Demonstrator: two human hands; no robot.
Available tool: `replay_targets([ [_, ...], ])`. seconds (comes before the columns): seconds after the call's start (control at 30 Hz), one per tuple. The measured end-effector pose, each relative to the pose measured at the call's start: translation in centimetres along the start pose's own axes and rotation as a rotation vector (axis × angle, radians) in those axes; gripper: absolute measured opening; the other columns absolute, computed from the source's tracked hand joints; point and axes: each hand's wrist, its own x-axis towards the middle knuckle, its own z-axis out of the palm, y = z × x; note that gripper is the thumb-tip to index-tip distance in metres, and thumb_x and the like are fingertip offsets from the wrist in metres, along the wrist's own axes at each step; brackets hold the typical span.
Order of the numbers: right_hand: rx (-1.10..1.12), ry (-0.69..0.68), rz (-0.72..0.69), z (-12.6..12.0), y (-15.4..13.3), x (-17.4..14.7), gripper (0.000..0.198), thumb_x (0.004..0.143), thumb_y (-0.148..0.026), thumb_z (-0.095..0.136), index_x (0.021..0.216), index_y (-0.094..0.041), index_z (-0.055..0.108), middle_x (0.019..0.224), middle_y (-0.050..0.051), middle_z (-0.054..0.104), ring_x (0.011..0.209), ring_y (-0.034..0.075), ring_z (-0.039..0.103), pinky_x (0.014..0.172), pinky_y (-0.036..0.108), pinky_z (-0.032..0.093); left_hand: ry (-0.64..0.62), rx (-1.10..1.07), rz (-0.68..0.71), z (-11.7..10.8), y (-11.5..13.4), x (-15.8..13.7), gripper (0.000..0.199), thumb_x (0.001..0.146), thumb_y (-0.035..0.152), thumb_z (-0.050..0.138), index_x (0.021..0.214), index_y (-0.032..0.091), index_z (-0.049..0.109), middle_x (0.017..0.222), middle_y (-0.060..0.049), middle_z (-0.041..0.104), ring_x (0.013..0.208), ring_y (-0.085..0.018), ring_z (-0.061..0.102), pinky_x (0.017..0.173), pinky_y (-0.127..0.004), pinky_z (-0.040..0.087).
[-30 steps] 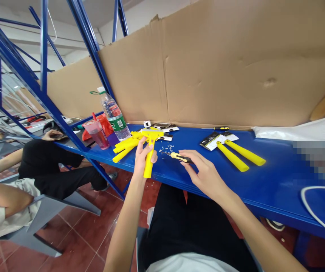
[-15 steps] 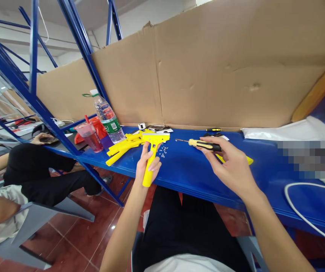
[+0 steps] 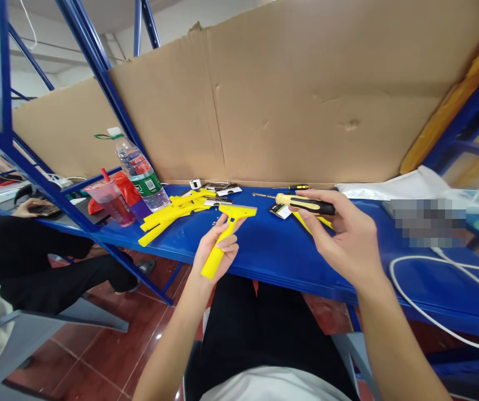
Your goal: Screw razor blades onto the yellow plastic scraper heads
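Observation:
My left hand (image 3: 218,250) is closed round the handle of a yellow scraper (image 3: 213,262), its wide head with a metal blade strip tilted up to the right. In my right hand (image 3: 343,234) is a screwdriver (image 3: 306,204) with a black and cream handle, its shaft pointing left just above the scraper head, apart from it. Behind and left of my left hand lies a pile of yellow scrapers (image 3: 168,216). More yellow handles (image 3: 303,221) lie on the table beneath my right hand, partly hidden by it. Some tiny screws (image 3: 214,224) show beside the scraper head.
On the blue table (image 3: 260,250), a water bottle (image 3: 141,172) and a red-strawed cup (image 3: 112,200) stand at the left. A second screwdriver (image 3: 298,187) lies by the cardboard wall (image 3: 285,111). A white cable (image 3: 394,289) loops at the right. Another person (image 3: 34,262) sits at far left.
The view has swung to the right. The scraper in my left hand has tilted, its handle now leaning down to the left. The screwdriver remains in my right hand, nearer above the scraper head.

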Motion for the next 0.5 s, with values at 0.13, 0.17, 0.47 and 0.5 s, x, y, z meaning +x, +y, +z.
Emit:
replay_targets([
  [0.13,0.010,-0.028,-0.016,0.02,-0.26,-0.05,0.029,0.105,-0.031,0.077,0.134,-0.029,0.076,0.135,0.007,0.081,0.123,0.030,0.080,0.109,0.048,0.067,-0.015,-0.069,-0.074,0.00,-0.42,0.18,0.034,0.113,0.010,0.045,0.137,0.019,0.067,0.161,-0.023,0.063,0.048,0.005,0.048,0.048,-0.011,0.048],
  [0.17,0.011,-0.042,-0.018,0.02,-0.30,-0.07,0.029,0.105,-0.031,0.077,0.134,-0.029,0.076,0.135,0.007,0.081,0.124,0.031,0.080,0.109,0.048,0.068,-0.011,-0.077,-0.080,-0.11,-0.44,0.28,0.035,0.113,0.010,0.046,0.139,0.019,0.067,0.161,-0.023,0.063,0.048,0.005,0.049,0.048,-0.011,0.049],
  [0.47,-0.014,-0.171,0.053,0.31,-0.22,-0.05,0.026,0.108,-0.039,0.072,0.132,-0.030,0.075,0.136,0.008,0.081,0.120,0.033,0.081,0.106,0.053,0.068,-0.003,0.059,-0.018,-0.60,-0.17,0.70,0.046,0.109,0.011,0.057,0.150,0.030,0.064,0.153,-0.018,0.069,0.048,0.003,0.048,0.046,-0.012,0.048],
  [0.5,-0.009,-0.179,0.055,0.43,-0.22,-0.06,0.026,0.108,-0.040,0.072,0.132,-0.030,0.075,0.136,0.008,0.081,0.120,0.033,0.081,0.106,0.053,0.068,-0.001,0.062,-0.019,-0.57,-0.17,0.68,0.046,0.109,0.011,0.057,0.150,0.030,0.064,0.154,-0.018,0.068,0.047,0.003,0.048,0.046,-0.013,0.048],
])
